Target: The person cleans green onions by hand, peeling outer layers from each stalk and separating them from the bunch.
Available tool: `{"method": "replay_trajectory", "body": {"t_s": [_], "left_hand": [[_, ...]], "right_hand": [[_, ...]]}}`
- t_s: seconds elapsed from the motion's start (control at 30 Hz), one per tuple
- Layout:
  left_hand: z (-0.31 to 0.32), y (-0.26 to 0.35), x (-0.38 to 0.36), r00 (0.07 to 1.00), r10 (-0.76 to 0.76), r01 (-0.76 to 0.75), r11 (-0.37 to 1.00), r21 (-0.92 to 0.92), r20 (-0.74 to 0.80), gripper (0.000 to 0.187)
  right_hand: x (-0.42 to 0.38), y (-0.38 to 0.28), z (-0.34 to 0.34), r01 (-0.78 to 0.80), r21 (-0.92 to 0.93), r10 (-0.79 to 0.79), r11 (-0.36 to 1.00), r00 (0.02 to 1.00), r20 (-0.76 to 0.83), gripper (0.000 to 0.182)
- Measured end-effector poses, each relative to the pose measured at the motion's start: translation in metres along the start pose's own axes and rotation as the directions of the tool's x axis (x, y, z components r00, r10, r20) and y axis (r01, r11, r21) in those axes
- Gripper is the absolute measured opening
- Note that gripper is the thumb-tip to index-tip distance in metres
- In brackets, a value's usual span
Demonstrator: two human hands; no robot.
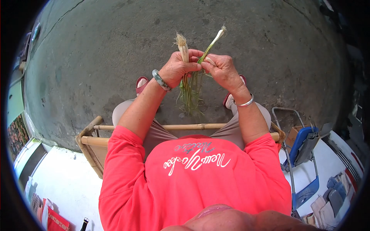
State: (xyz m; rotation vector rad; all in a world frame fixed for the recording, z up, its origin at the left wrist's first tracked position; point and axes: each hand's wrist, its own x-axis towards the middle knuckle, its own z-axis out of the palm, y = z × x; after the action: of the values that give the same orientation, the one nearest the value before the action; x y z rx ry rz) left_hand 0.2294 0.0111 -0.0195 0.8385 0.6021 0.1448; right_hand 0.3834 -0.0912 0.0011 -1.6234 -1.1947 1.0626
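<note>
Grey concrete floor point(96, 57) fills the background. A bunch of spring onions point(184, 50) is clasped roots-up in the left hand point(178, 68), seemingly so the leaves hang clear. At three o'clock, a single stalk point(211, 43) is pinched by the right hand point(222, 69). A bamboo chair point(92, 142) is seen at six o'clock, a blue folding chair point(304, 146) at four.

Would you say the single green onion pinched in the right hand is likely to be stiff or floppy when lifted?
Probably fairly floppy: the single green onion is long and thin, and the leaves below the right hand hang limp. Its white bulb end stands up, so that part seems firmer. It looks light, held by fingertips only.
</note>
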Motion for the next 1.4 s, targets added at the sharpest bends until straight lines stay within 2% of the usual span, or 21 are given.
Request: {"method": "replay_trajectory", "body": {"t_s": [0.07, 0.17, 0.23, 0.37, 0.47, 0.53, 0.57, 0.63, 0.83, 0.97, 1.03, 1.07, 1.1, 1.13, 1.17, 1.23, 1.4], "left_hand": [[0.001, 0.001, 0.000, 1.000, 0.009, -0.009, 0.999, 0.034, 0.003, 0.037], [0.002, 0.002, -0.001, 0.999, 0.024, -0.023, 1.000, 0.014, -0.035, 0.032], [-0.001, 0.001, 0.000, 0.999, 0.005, -0.006, 1.000, 0.004, 0.039, 0.036], [0.002, 0.002, -0.001, 1.000, 0.016, -0.015, 1.000, -0.021, 0.027, 0.036], [0.001, 0.001, 0.000, 0.999, 0.004, -0.005, 0.999, 0.034, 0.032, 0.036], [0.003, 0.005, -0.002, 0.997, 0.005, -0.001, 0.999, -0.050, 0.078, 0.037], [0.003, 0.006, -0.002, 0.997, 0.005, -0.001, 0.999, -0.050, 0.079, 0.037], [0.003, 0.006, -0.003, 0.997, -0.011, 0.019, 0.995, -0.100, 0.080, 0.036], [0.004, 0.010, -0.007, 0.998, -0.055, 0.061, 0.980, -0.188, 0.034, 0.035], [0.005, 0.010, -0.007, 0.996, -0.075, 0.083, 0.973, -0.215, 0.042, 0.035], [0.005, 0.010, -0.007, 0.995, -0.086, 0.093, 0.974, -0.206, 0.040, 0.035], [0.004, 0.009, -0.007, 0.995, -0.087, 0.093, 0.974, -0.206, 0.041, 0.035], [0.003, 0.007, -0.007, 0.996, -0.079, 0.087, 0.979, -0.187, 0.049, 0.036], [0.003, 0.006, -0.006, 0.996, -0.071, 0.080, 0.983, -0.168, 0.058, 0.037], [0.003, 0.006, -0.006, 0.996, -0.072, 0.081, 0.983, -0.167, 0.061, 0.037], [0.004, 0.007, -0.008, 0.995, -0.078, 0.087, 0.985, -0.150, 0.064, 0.037], [0.001, 0.014, -0.014, 0.993, -0.057, 0.068, 0.992, -0.106, 0.101, 0.038]], "right_hand": [[0.000, -0.002, -0.003, 0.003, -0.042, -0.002, 0.999, 1.000, 0.024, 0.017], [0.000, -0.005, -0.005, -0.015, -0.055, 0.014, 0.998, 1.000, -0.021, 0.019], [0.000, -0.003, -0.005, -0.016, 0.004, 0.016, 1.000, 1.000, -0.024, 0.019], [0.000, -0.009, -0.006, -0.023, -0.002, 0.023, 1.000, 0.999, 0.025, 0.018], [0.002, -0.004, -0.007, -0.025, -0.013, 0.025, 1.000, 1.000, 0.015, 0.017], [0.003, 0.005, -0.008, -0.066, 0.124, 0.057, 0.990, 0.995, 0.078, 0.017], [0.002, 0.006, -0.010, -0.066, 0.124, 0.057, 0.990, 0.995, 0.077, 0.017], [0.001, -0.001, -0.015, -0.222, 0.249, 0.188, 0.943, 0.970, 0.156, 0.018], [0.003, -0.002, -0.022, -0.252, 0.442, 0.205, 0.861, 0.967, 0.153, 0.015], [0.003, -0.004, -0.020, -0.264, 0.482, 0.223, 0.836, 0.965, 0.142, 0.015], [0.003, -0.004, -0.018, -0.154, 0.296, 0.179, 0.943, 0.982, -0.058, 0.020], [0.004, 0.002, -0.018, -0.154, 0.295, 0.179, 0.943, 0.982, -0.059, 0.020], [0.007, 0.009, -0.019, -0.003, 0.115, 0.024, 0.993, 0.982, -0.188, 0.021], [0.009, 0.014, -0.021, 0.130, -0.087, -0.150, 0.988, 0.947, -0.284, 0.021], [0.010, 0.017, -0.024, 0.129, -0.088, -0.149, 0.988, 0.946, -0.286, 0.021], [0.012, 0.016, -0.031, 0.057, -0.254, -0.161, 0.966, 0.897, -0.411, 0.022], [0.014, 0.034, -0.050, -0.039, -0.252, -0.114, 0.967, 0.818, -0.564, 0.022]]}}
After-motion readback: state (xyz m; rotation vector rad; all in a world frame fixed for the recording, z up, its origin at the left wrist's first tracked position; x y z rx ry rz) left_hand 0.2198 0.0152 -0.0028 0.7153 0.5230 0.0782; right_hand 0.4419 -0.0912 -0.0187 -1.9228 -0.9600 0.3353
